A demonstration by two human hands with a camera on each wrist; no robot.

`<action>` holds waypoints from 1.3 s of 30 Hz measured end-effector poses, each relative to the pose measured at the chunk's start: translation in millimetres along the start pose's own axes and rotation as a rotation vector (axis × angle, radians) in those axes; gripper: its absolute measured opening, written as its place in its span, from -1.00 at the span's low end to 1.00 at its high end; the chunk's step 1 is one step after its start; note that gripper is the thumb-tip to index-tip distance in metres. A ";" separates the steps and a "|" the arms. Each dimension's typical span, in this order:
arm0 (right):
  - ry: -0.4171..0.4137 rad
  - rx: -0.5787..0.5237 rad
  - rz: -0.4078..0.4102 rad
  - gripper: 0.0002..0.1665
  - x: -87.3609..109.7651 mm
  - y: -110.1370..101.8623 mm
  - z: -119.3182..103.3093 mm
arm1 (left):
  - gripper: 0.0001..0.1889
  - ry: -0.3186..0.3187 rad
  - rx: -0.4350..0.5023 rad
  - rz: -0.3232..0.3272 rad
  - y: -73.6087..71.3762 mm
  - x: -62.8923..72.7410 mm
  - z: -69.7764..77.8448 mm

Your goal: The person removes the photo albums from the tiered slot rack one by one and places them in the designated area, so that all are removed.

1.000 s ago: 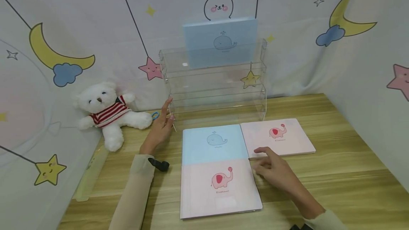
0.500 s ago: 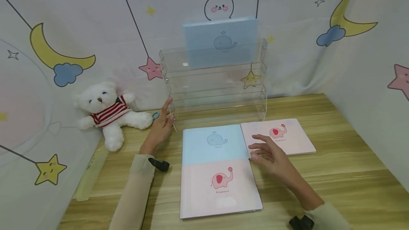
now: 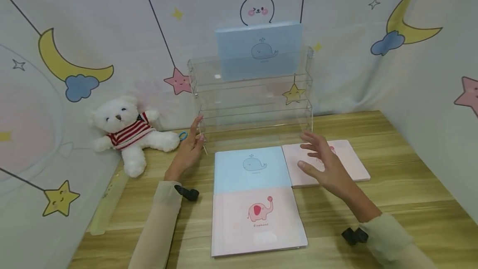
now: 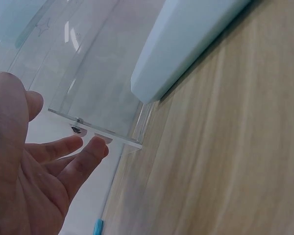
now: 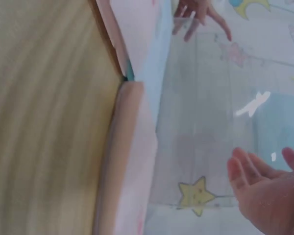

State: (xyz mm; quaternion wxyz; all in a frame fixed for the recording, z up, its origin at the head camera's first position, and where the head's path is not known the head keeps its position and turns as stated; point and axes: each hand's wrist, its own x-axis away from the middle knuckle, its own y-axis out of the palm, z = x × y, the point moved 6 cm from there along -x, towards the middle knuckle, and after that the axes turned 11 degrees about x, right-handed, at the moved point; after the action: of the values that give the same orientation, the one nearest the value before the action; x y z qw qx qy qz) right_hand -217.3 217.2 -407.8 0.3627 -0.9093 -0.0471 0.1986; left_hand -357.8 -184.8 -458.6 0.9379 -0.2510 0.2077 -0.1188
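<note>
A clear tiered acrylic rack (image 3: 254, 115) stands at the back of the table. My left hand (image 3: 186, 152) rests its fingertips against the rack's left side panel; in the left wrist view the fingers (image 4: 83, 161) touch the panel's edge. Above the right-hand pink elephant notebook (image 3: 352, 157) hovers my right hand (image 3: 328, 167), fingers spread and holding nothing, partly covering the elephant. Left of that lies a blue whale notebook (image 3: 231, 173), and in front of it another pink elephant notebook (image 3: 239, 235). Another blue whale notebook (image 3: 239, 45) leans upright in the rack's top tier.
On the left sits a white teddy bear (image 3: 134, 136) in a striped shirt, with a blue ring-shaped object (image 3: 183, 136) by its foot. A pale green comb (image 3: 106, 206) lies near the table's left edge. Printed fabric (image 3: 343, 74) hangs behind the rack.
My right hand has lifted from beside the notebooks and moved forward over the right-hand pink one, its fingers opening. The left hand has stayed against the rack.
</note>
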 end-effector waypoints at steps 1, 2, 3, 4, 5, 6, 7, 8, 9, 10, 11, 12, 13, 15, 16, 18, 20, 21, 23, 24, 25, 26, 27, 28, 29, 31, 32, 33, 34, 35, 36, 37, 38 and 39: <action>0.003 0.007 0.007 -0.05 -2.7 -2.7 -0.1 | -0.26 0.001 -0.001 -0.001 0.4 -0.1 0.1; 0.005 0.013 0.015 -0.03 -5.4 -5.4 -0.4 | -0.25 -0.002 -0.001 -0.002 0.5 -0.3 0.0; 0.008 0.013 0.020 -0.02 -8.1 -7.9 -0.3 | -0.25 -0.004 -0.002 -0.003 0.8 -0.4 -0.3; 0.011 0.010 0.026 0.00 -11.1 -10.5 -0.1 | -0.24 -0.008 0.000 -0.003 0.8 -0.4 -0.4; 0.010 0.004 0.031 0.01 -14.3 -13.0 -0.1 | -0.24 -0.008 0.002 -0.003 0.9 -0.5 -0.5; 0.006 0.001 0.036 0.02 -18.0 -15.5 -0.2 | -0.24 -0.008 0.005 -0.003 1.1 -0.5 -0.7; 0.002 -0.004 0.041 0.03 -21.8 -18.2 -0.7 | -0.24 -0.011 0.010 -0.004 1.1 -0.3 -1.1; -0.005 -0.010 0.045 0.03 -26.0 -21.1 -1.1 | -0.24 -0.012 0.011 -0.003 1.1 0.0 -2.0; -0.015 -0.016 0.050 0.03 -30.3 -23.9 -1.5 | -0.24 -0.014 0.014 -0.004 1.2 0.3 -2.7; -0.029 -0.020 0.057 0.03 -34.5 -26.8 -2.4 | -0.24 -0.017 0.016 -0.004 1.0 0.6 -3.3; -0.042 -0.024 0.064 0.04 -38.9 -29.5 -3.0 | -0.24 -0.018 0.017 -0.004 0.9 0.9 -4.1; -0.058 -0.024 0.073 0.03 -43.1 -32.2 -3.8 | -0.24 -0.020 0.015 -0.002 0.7 1.2 -4.5; -0.074 -0.027 0.083 0.03 -47.1 -34.7 -4.8 | -0.24 -0.022 0.013 0.000 0.4 1.4 -4.9; -0.097 -0.034 0.107 0.02 -54.6 -38.7 -5.7 | -0.24 -0.021 0.013 0.001 0.2 1.4 -4.8; -0.104 -0.040 0.117 0.01 -58.0 -40.0 -5.9 | -0.24 -0.020 0.013 0.002 0.0 1.3 -4.7; -0.120 -0.047 0.137 -0.01 -64.4 -41.9 -6.2 | -0.24 -0.020 0.012 0.001 -0.1 1.2 -5.1; -0.128 -0.057 0.152 -0.04 -69.9 -43.1 -5.6 | -0.23 -0.019 0.015 -0.002 0.2 1.0 -5.9; -0.133 -0.059 0.161 -0.04 -72.5 -43.8 -5.2 | -0.23 -0.018 0.017 -0.003 0.3 0.8 -6.0; -0.145 -0.066 0.177 -0.05 -77.8 -45.7 -4.8 | -0.23 -0.015 0.022 -0.007 0.6 0.6 -5.7; -0.149 -0.070 0.186 -0.05 -80.3 -46.9 -4.5 | -0.23 -0.011 0.025 -0.008 0.8 0.3 -5.6; -0.150 -0.075 0.195 -0.06 -82.6 -48.1 -3.8 | -0.23 -0.008 0.030 -0.011 1.2 0.1 -5.3; -0.150 -0.081 0.202 -0.06 -84.9 -49.3 -3.1 | -0.24 -0.006 0.033 -0.013 1.5 -0.1 -4.9; -0.150 -0.090 0.207 -0.06 -87.1 -50.5 -2.4 | -0.24 -0.004 0.034 -0.014 1.9 -0.3 -5.0; -0.149 -0.099 0.211 -0.07 -89.3 -51.6 -1.7 | -0.24 -0.003 0.033 -0.014 2.1 -0.4 -5.0; -0.146 -0.106 0.215 -0.08 -91.6 -52.8 -0.9 | -0.24 -0.003 0.032 -0.014 2.3 -0.6 -5.2; -0.144 -0.112 0.219 -0.08 -96.4 -55.5 0.2 | -0.24 -0.005 0.031 -0.013 2.2 -0.6 -4.5; -0.142 -0.111 0.221 -0.08 -99.0 -57.2 0.3 | -0.23 -0.006 0.029 -0.013 2.1 -0.6 -3.9; -0.143 -0.110 0.226 -0.08 -101.8 -58.9 -0.1 | -0.24 -0.005 0.026 -0.011 2.0 -0.6 -4.0; -0.139 -0.109 0.231 -0.09 -104.7 -60.6 -0.5 | -0.24 -0.006 0.023 -0.010 1.8 -0.5 -3.8; -0.135 -0.107 0.234 -0.09 -107.4 -62.1 -1.2 | -0.24 -0.004 0.024 -0.011 1.9 -0.7 -4.1; -0.131 -0.107 0.237 -0.10 -110.0 -63.5 -2.2 | -0.24 -0.004 0.023 -0.010 1.9 -0.6 -4.2; -0.127 -0.109 0.241 -0.10 -112.4 -64.7 -3.4 | -0.25 -0.006 0.023 -0.010 1.8 -0.5 -4.6; -0.123 -0.109 0.243 -0.11 -114.5 -65.5 -4.8 | -0.25 -0.008 0.022 -0.010 1.9 -0.4 -5.2; -0.119 -0.111 0.245 -0.11 -116.6 -66.1 -6.2 | -0.25 -0.010 0.023 -0.011 2.0 -0.4 -5.8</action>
State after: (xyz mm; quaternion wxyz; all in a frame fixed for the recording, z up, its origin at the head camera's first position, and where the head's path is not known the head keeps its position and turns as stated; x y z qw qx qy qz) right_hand -317.8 234.9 -320.7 0.2815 -0.9134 0.0320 0.2924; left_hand -360.5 -185.4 -464.0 0.9412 -0.2416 0.2003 -0.1249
